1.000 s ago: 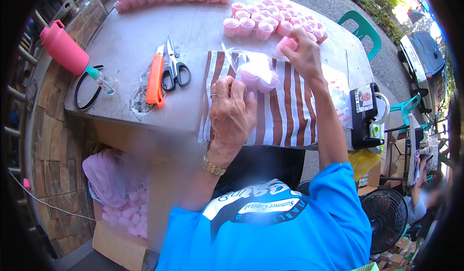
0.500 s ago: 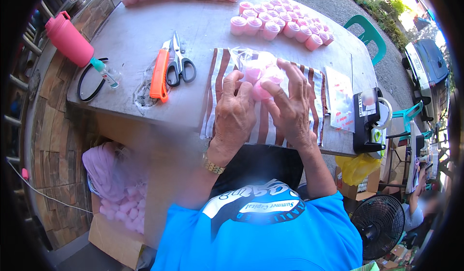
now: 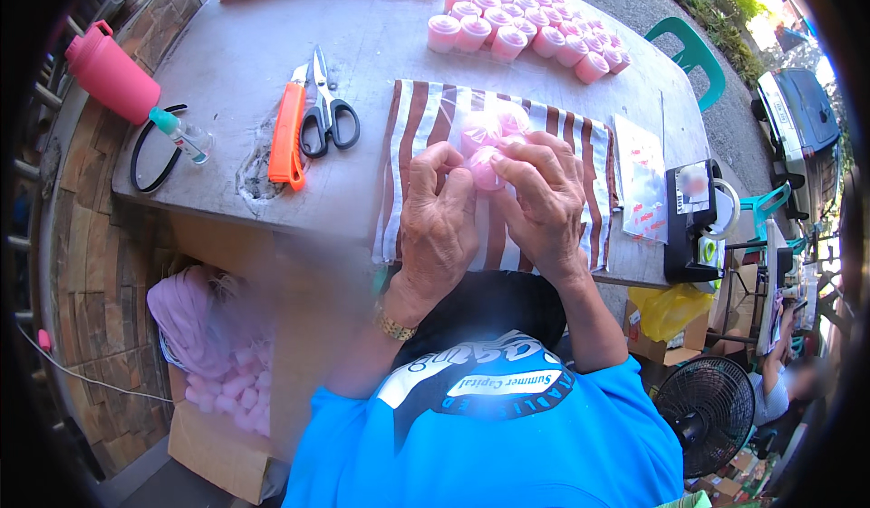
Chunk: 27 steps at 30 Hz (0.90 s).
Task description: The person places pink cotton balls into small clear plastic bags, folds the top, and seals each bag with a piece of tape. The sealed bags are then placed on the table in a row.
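On a brown-and-white striped cloth [image 3: 412,127] lies a see-through plastic bag with several small pink cups [image 3: 480,132] in it. My left hand [image 3: 438,209] is closed at the bag's near left side, thumb and forefinger pinched by the nearest cup; the film between them is hard to see. From the right, my right hand [image 3: 544,195] grips the same bag, its fingers and thumb bent against the nearest pink cup. A gold-coloured watch is on my left wrist.
Left of the cloth lie black-handled scissors [image 3: 330,114], an orange cutter [image 3: 287,136] and a small bottle [image 3: 184,136]. Rows of pink cups [image 3: 507,41] stand at the back. A tape dispenser [image 3: 691,222] sits at the right edge, beside a plastic packet [image 3: 641,182]. An open carton [image 3: 217,454] is below left.
My right hand's fingers have come down and closed nearer to the closest cup. The bagged cups look more bunched together, with the film drawn in. The view has shifted slightly.
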Motion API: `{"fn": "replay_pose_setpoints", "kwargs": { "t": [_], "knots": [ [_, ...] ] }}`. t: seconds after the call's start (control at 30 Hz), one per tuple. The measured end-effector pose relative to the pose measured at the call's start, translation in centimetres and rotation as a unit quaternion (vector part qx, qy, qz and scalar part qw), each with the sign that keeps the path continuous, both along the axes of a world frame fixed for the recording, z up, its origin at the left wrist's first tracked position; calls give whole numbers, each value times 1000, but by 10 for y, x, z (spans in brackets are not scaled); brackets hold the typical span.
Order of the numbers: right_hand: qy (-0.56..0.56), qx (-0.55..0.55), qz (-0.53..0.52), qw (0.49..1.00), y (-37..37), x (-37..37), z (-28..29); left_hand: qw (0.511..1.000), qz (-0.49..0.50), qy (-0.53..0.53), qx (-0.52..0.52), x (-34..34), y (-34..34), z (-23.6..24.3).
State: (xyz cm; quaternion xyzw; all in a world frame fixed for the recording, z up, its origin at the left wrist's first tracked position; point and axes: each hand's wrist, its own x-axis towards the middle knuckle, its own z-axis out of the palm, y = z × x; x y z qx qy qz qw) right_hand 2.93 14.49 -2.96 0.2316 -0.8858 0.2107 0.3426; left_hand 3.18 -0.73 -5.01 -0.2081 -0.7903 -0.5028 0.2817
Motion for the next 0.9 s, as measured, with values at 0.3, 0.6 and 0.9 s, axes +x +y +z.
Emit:
{"fn": "replay_pose_setpoints", "kwargs": {
  "t": [0.3,0.6,0.9],
  "knots": [
    [47,-5,-4,999,-9,-6,5,1000,13,21,-19,-1,0,-3],
    [125,48,-17,991,-12,-12,8,999,9,38,-19,-2,2,1],
    [-113,-45,-90,988,99,-109,40,999,31,-25,-31,5,2,9]
  ]
}}
